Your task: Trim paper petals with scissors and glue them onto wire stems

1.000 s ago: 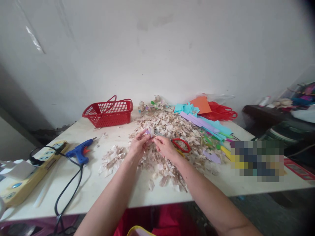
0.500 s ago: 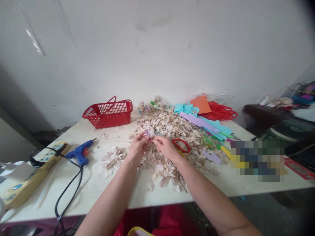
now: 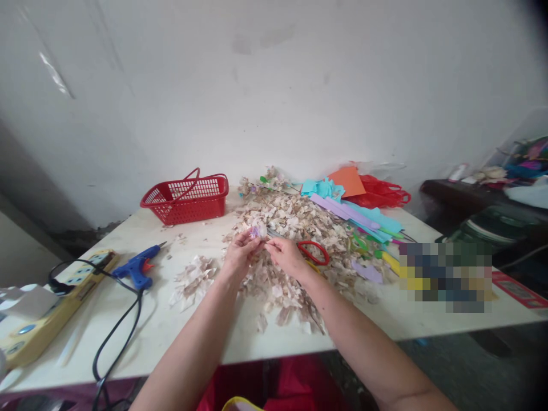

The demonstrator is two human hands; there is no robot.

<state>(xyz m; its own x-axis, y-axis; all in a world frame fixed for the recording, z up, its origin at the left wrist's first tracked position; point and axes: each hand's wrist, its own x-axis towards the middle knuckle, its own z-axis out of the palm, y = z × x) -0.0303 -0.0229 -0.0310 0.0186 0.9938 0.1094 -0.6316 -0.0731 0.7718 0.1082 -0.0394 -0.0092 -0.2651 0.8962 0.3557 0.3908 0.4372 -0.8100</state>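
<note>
Over the front of a heap of crumpled off-white petals [image 3: 295, 217], my left hand [image 3: 240, 251] pinches a small purple and whitish flower [image 3: 258, 232] between thumb and fingers. Close beside it, my right hand [image 3: 286, 254] has its thumb and fingertips pressed together at the flower's lower edge. Whatever lies between those right fingertips is too small to make out; it may be a thin stem. Scissors with a red and a yellow handle [image 3: 319, 260] rest on the heap just past my right hand, partly hidden by it.
A red basket [image 3: 194, 214] stands back left. A blue glue gun [image 3: 136, 267], its cord and a power strip [image 3: 81, 279] lie left. Purple paper strips [image 3: 329, 206], blue paper [image 3: 374, 220], orange paper [image 3: 346, 181] and a red plastic bag [image 3: 381, 192] lie right.
The flower has turned slightly, and more of its purple centre faces me. Both hands stay close together in nearly the same place. The whole view has shifted slightly.
</note>
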